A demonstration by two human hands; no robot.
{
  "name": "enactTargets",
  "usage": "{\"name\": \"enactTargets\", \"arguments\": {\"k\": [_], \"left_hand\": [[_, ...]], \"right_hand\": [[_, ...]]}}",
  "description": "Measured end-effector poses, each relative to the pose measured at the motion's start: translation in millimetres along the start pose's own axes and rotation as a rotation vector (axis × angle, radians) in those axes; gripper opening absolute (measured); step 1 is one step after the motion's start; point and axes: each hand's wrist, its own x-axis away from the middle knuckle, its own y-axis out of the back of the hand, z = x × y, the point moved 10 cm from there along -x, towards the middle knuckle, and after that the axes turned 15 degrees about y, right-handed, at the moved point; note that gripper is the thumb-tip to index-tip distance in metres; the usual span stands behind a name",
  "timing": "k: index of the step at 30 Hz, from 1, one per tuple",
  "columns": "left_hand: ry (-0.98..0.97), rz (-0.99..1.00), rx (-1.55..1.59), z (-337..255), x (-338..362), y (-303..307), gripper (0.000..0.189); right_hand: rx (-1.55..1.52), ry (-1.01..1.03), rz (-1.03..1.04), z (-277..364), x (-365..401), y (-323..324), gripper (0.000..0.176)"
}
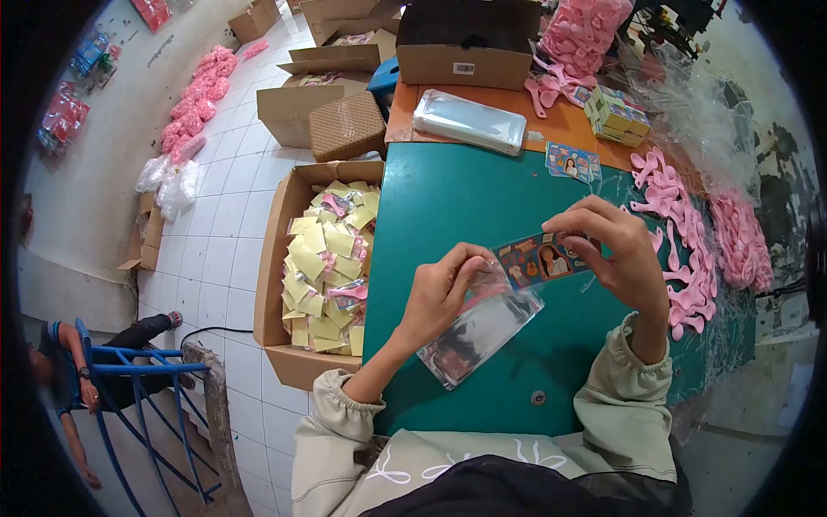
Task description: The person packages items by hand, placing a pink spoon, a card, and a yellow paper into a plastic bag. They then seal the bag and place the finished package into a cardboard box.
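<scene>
My left hand (441, 289) pinches the top of a clear plastic bag (478, 332) that hangs over the green table (457, 198). A pink piece shows inside the bag's mouth, near my left fingers. My right hand (616, 258) holds a printed picture card (541, 258) by its right end, with the card's left end at the bag's opening. Both hands are above the middle of the table.
A row of pink plastic spoons (680, 250) lies along the table's right side. A stack of clear bags (469, 122), more cards (573, 161) and small boxes (616, 115) sit further back. A carton of yellow packed bags (327, 258) stands on the floor at left. A person (95, 375) crouches at lower left.
</scene>
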Motion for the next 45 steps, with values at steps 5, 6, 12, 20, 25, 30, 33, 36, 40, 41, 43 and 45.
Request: {"name": "enactTargets", "arguments": {"k": [5, 6, 12, 20, 25, 30, 33, 36, 40, 41, 43, 45], "left_hand": [[-0.056, 0.029, 0.067, -9, 2, -1, 0.024], [-0.043, 0.044, 0.081, -7, 1, -2, 0.025], [-0.038, 0.077, 0.239, -3, 0, -6, 0.023], [0.097, 0.106, -0.146, -9, 0, -7, 0.022], [-0.148, 0.160, -0.010, -30, 6, -18, 0.019], [-0.115, 0.131, -0.137, -37, 11, -23, 0.025], [-0.071, 0.059, -0.242, -25, 9, -24, 0.029], [-0.011, 0.112, -0.326, -11, 2, -20, 0.035], [0.100, 0.314, 0.064, 27, -7, -12, 0.038], [0.108, 0.333, 0.260, 32, -9, -10, 0.038], [0.165, 0.323, 0.328, 36, -11, -7, 0.040], [0.193, 0.288, 0.335, 37, -12, -4, 0.042]], "right_hand": [[0.031, 0.043, -0.122, 3, 2, 7, 0.024], [0.039, 0.050, -0.146, 3, 2, 9, 0.025], [0.083, 0.106, -0.199, 8, 4, 15, 0.027], [-0.014, 0.016, -0.013, 2, 3, -5, 0.023], [-0.204, -0.099, 0.155, -12, 10, -33, 0.021], [-0.238, -0.078, 0.220, -14, 13, -61, 0.020], [-0.329, -0.042, 0.191, -18, 20, -71, 0.021], [-0.488, -0.247, 0.102, -42, 39, -77, 0.024], [-0.556, -0.596, -0.026, -85, 64, -68, 0.026], [-0.623, -0.616, -0.067, -86, 64, -68, 0.026], [-0.763, -0.648, -0.144, -88, 64, -70, 0.025], [-0.784, -0.639, -0.126, -84, 60, -69, 0.022]]}}
